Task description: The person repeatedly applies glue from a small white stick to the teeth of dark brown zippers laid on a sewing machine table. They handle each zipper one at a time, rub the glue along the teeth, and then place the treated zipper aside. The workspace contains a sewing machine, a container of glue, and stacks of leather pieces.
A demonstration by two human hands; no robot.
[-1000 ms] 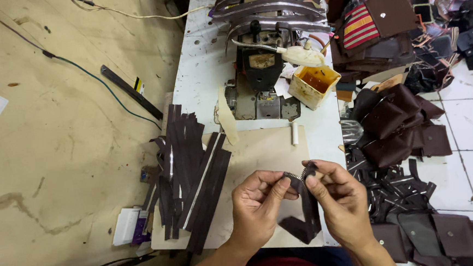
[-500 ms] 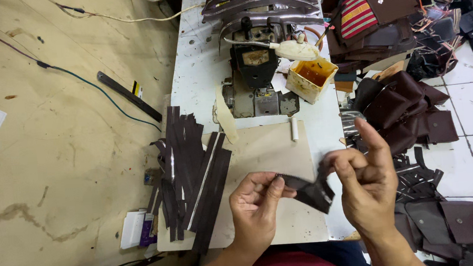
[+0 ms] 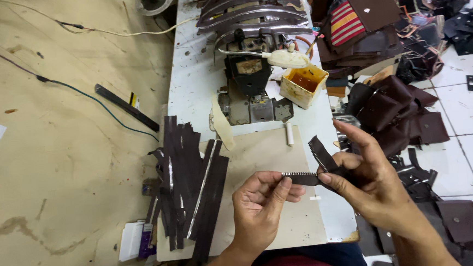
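Here we hold a brown zipper strip over the bench.
Left hand and right hand both pinch it (fingers closed), beside a pile of zipper strips.

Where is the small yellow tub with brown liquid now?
In the head view, the yellow tub stands on the white table, upper centre, just right of the black machine and left of the brown leather pieces.

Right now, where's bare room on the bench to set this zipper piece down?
The tan board is bare between the zipper strip pile and the white stick, just beyond the left hand. The white tabletop left of the machine is also free. Right of the right hand, leather pieces crowd everything.
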